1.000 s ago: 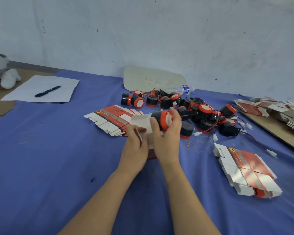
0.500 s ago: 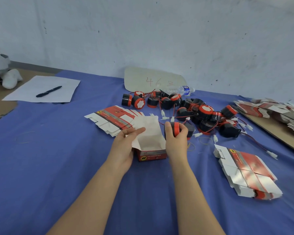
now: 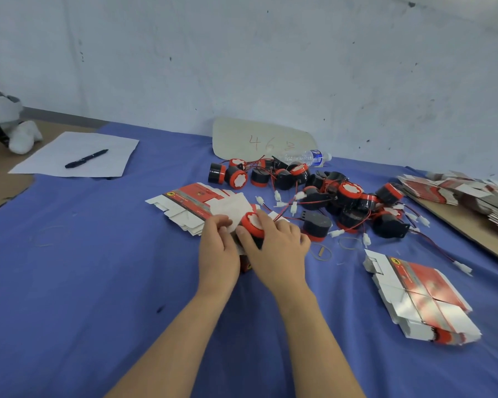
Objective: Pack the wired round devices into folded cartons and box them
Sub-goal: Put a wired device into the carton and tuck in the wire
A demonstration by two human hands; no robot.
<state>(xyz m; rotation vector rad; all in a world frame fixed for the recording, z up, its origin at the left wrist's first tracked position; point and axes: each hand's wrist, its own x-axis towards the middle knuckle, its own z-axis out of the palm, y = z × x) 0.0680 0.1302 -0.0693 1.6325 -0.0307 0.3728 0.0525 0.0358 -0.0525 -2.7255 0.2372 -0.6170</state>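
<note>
So the right hand [image 3: 273, 248] has fingers curled round a red-capped round device [image 3: 252, 225], at the mouth of the open carton [image 3: 232, 209] on the blue cloth [image 3: 98, 268]. The left hand [image 3: 217, 251] pinches the carton's white flap.

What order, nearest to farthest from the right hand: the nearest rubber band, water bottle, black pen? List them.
From the right hand:
1. Rubber band, just to its right.
2. Water bottle, beyond, by the wall.
3. Black pen, far left.
</note>
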